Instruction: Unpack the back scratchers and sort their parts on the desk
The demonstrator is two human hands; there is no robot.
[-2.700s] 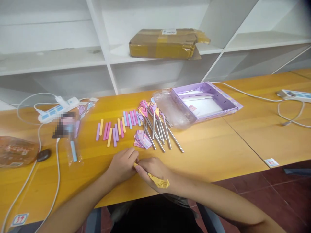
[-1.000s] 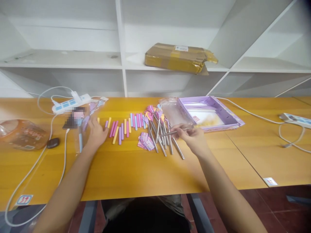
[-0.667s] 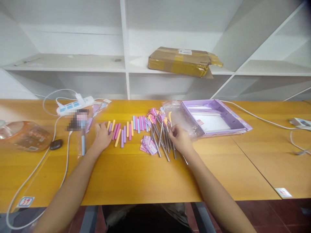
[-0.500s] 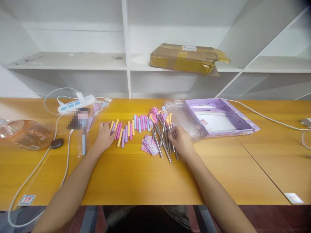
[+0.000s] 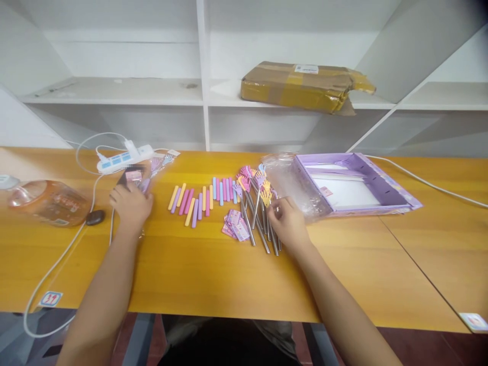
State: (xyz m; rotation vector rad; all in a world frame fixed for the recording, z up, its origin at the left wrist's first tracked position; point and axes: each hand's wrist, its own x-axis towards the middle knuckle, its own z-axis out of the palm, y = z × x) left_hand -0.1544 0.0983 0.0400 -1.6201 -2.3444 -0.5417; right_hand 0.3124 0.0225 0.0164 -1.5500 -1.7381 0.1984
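My left hand (image 5: 131,207) lies over a dark object with a pink patch, partly blurred out, and a clear plastic bag. Its fingers are spread. The blue-handled item in that bag is mostly hidden under the hand. My right hand (image 5: 288,222) has thumb and finger pinched at a metal-shafted back scratcher (image 5: 266,198) with a yellow hand-shaped head. It is at the right side of a pile of similar back scratchers (image 5: 254,223) with pink, purple, blue and orange heads. Coloured handle sleeves (image 5: 195,211) lie in rows between my hands. Small printed cards (image 5: 237,226) overlap beside the pile.
A purple open box (image 5: 354,206) with clear film (image 5: 293,185) stands at right. A white power strip (image 5: 125,158), cables, an orange container (image 5: 51,203) and a dark oval object (image 5: 95,217) are at left. A taped carton (image 5: 301,86) sits on the shelf behind.
My left hand has moved left from the coloured sleeves onto the bagged item. My right hand stays at the pile, where a yellow head now shows beside its fingers. The view has shifted slightly.
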